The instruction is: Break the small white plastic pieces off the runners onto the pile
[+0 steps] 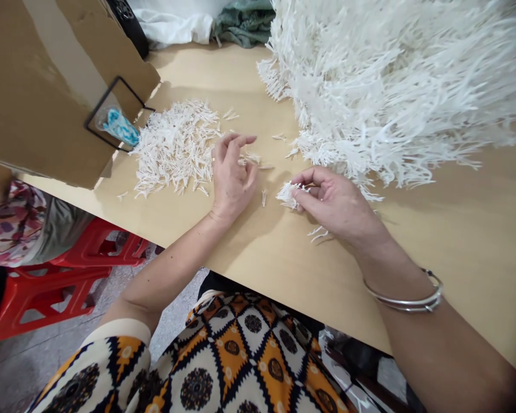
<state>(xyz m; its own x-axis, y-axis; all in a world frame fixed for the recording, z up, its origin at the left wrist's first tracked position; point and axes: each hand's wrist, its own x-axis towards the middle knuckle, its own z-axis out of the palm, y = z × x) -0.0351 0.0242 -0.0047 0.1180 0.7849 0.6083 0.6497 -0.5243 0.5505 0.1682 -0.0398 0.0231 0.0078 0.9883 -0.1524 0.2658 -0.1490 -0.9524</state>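
Observation:
My right hand (333, 201) pinches a small bunch of white plastic pieces (287, 195) between thumb and fingers, low over the tabletop. My left hand (234, 175) is beside the smaller pile of white pieces (176, 146), its fingers curled and apart; no piece shows clearly in its grasp. A few loose pieces (264, 198) lie on the table between the hands, and others (320, 233) lie below my right hand. The large heap of white branching strands (395, 97) rises behind and to the right of my right hand.
A cardboard box (60, 86) stands at the left, beside a black wire frame (119, 80) and a clear cup with blue-and-white contents (118, 126). Cloths (245, 23) lie at the back. Red stools (47, 287) and part of another person (12, 223) are at the left.

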